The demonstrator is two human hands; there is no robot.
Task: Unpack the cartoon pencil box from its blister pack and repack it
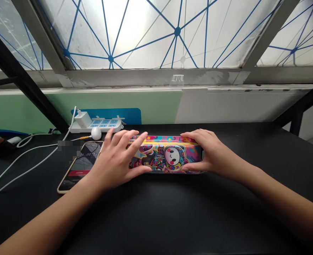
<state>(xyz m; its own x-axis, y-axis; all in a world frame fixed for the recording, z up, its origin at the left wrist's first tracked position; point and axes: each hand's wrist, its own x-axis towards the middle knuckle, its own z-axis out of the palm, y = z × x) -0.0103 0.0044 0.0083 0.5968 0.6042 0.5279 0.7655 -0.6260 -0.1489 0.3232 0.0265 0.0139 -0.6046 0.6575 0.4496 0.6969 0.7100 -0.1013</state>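
Across the left end of the colourful case [169, 159]: our left hand [116, 159], fingers spread; whether it grips, we cannot tell.
Around its right end: our right hand [212, 152], pinching the case between thumb and fingers.
Beneath the case: our black desk [158, 219].
Beside our left hand: a phone [78, 168], screen up.
Behind the phone: a white power strip [107, 124].

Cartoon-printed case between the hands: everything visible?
The multicoloured, glossy-looking oblong case is straight-edged, perhaps plastic or metal. A white-faced, red-cheeked character marks its front. It lies crosswise on the black tabletop. The bare left hand spans its left end, the bare right hand its right, thumbs at the front.
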